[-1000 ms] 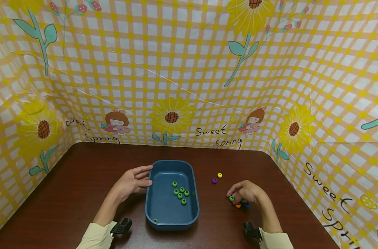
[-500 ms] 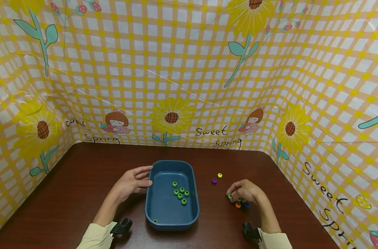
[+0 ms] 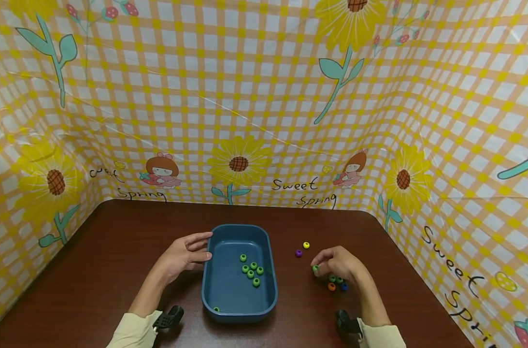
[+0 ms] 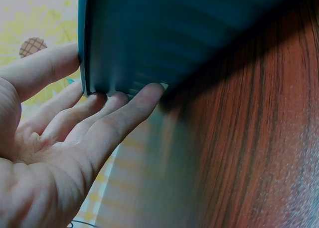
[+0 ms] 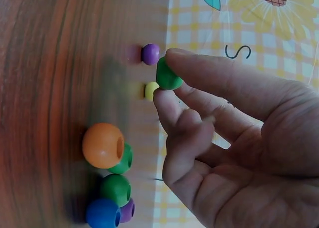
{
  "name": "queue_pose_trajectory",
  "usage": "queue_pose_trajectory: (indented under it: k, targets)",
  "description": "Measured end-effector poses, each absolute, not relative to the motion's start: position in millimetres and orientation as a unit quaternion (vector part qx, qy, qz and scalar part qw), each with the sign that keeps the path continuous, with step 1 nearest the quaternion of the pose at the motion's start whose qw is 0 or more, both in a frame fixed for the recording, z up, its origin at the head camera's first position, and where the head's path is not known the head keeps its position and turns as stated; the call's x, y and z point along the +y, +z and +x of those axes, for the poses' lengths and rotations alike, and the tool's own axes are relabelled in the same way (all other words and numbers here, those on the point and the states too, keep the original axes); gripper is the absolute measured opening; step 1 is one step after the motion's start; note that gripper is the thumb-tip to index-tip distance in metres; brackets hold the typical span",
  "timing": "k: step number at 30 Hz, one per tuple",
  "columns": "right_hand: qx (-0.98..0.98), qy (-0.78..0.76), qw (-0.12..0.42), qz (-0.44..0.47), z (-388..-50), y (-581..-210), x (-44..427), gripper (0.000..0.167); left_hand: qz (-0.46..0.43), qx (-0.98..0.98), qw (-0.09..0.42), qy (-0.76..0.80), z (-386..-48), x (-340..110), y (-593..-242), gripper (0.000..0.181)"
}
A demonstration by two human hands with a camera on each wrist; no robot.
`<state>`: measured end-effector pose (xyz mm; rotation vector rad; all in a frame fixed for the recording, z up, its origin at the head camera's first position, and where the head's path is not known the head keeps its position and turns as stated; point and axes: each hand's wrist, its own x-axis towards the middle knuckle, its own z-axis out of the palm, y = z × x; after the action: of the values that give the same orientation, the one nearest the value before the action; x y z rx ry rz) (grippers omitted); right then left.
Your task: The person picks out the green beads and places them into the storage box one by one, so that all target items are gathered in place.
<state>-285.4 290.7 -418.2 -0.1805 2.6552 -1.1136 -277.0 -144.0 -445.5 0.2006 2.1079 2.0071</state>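
A green bead (image 5: 168, 75) is pinched between thumb and fingertip of my right hand (image 3: 339, 263), held just off the table to the right of the tray. Fairly straight fingers of my left hand (image 3: 181, 253) touch the left side of the blue tray (image 3: 239, 316); in the left wrist view the fingertips rest along its outer wall. Inside the tray lie several green beads (image 3: 250, 274), one of them near its front left corner. Under my right hand sit an orange bead (image 5: 102, 145), a blue bead (image 5: 103, 214), green beads (image 5: 115, 189) and a purple bead (image 5: 127, 210).
Beyond the right hand, a yellow bead (image 3: 306, 245) and another purple bead (image 3: 298, 253) lie on the dark wooden table (image 3: 129, 232). Checked, flower-printed cloth (image 3: 242, 96) walls in the back and both sides.
My right hand has lifted the green bead off the group and moved slightly left and away from me, uncovering the beads beneath. The left hand stays at the tray.
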Motion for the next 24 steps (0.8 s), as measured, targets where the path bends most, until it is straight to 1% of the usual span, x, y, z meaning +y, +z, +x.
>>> queue_pose_trajectory:
  k: [6,12,18,24]
  targets:
    - [0.909,-0.393,0.124,-0.062,-282,-414,286,0.017,0.07,0.724,0.11,0.677,-275,-144,-445,0.063]
    - [0.908,-0.403,0.1,-0.06,-279,-411,278,0.016,0.077,0.722,0.113,0.679,-275,-144,-444,0.062]
    - [0.909,-0.406,0.072,-0.059,-279,-409,267,0.02,0.08,0.72,0.115,0.68,-275,-144,-445,0.062]
    - [0.909,-0.407,0.063,-0.068,-278,-406,260,0.023,0.085,0.716,0.117,0.683,-274,-144,-444,0.063]
